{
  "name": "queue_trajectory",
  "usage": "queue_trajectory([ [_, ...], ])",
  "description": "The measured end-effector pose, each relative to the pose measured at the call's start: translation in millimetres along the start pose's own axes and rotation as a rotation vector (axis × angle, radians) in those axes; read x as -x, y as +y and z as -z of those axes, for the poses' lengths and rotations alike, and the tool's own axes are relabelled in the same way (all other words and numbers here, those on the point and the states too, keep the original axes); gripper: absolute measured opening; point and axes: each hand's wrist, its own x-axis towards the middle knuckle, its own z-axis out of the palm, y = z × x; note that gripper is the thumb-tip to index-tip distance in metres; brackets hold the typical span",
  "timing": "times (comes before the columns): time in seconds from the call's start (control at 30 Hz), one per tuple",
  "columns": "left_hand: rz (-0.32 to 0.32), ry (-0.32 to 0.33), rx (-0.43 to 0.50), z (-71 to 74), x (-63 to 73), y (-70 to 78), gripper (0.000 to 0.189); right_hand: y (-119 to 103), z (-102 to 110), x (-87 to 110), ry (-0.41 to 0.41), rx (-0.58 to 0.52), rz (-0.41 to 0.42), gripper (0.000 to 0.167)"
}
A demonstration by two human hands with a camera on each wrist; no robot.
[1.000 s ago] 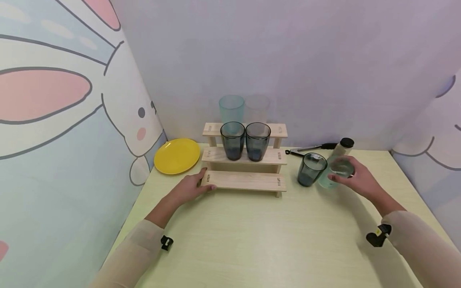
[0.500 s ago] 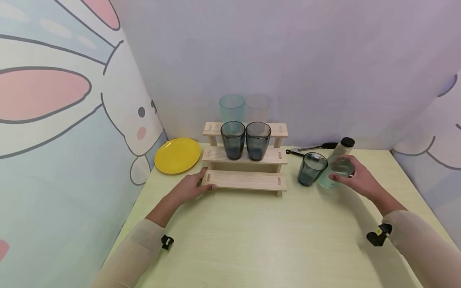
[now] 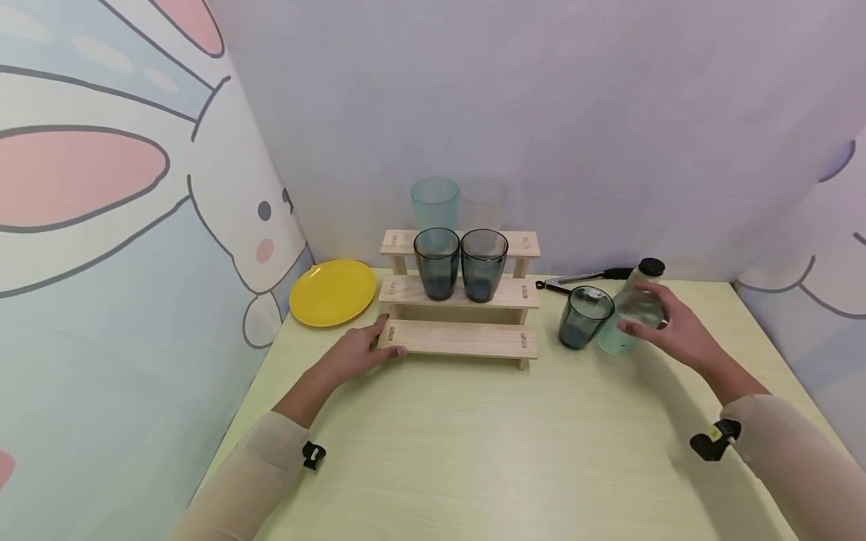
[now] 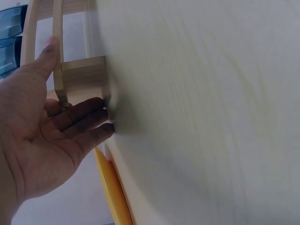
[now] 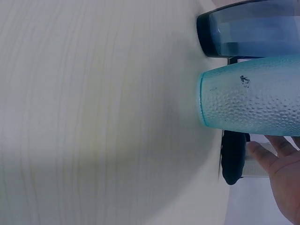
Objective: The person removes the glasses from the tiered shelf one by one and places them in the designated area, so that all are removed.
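My left hand [image 3: 353, 353] grips the left end of a three-step wooden rack [image 3: 467, 338]. In the left wrist view its thumb lies on the lowest board, with the other fingers below and beside it. At the right, my right hand [image 3: 679, 334] is spread around the upper part of a teal textured cup [image 5: 253, 96] standing on the table. Thumb and fingers are on opposite sides of its rim; the thumb is out of the right wrist view. Just left of this cup stands a dark grey cup [image 3: 583, 323].
Two dark grey cups [image 3: 437, 274] stand on the middle step. A teal cup [image 3: 434, 199] and a clear cup [image 3: 484, 199] are behind on the top step. A yellow plate [image 3: 333, 293] lies left; tongs [image 3: 588, 278] and a black-capped bottle [image 3: 649, 270] are back right.
The right hand's fingers have spread and lifted slightly around the teal cup's rim. The left hand, the rack and the cups look unmoved.
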Motion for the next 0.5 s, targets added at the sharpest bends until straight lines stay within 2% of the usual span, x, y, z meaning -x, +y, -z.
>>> queue_trajectory([
  [0.2, 0.001, 0.002, 0.006, 0.0, 0.1, 0.2, 0.113, -13.9, 7.6, -1.6, 0.015, -0.055, 0.030, 0.091],
  [0.37, 0.002, 0.002, 0.008, 0.4, 0.6, 0.7, 0.113, -29.7, 12.8, -4.5, 0.020, -0.056, 0.030, 0.088],
  [0.5, 0.000, 0.001, 0.005, 0.7, 1.5, 1.5, 0.112, -44.9, 15.0, -8.6, 0.020, -0.068, 0.050, 0.093],
])
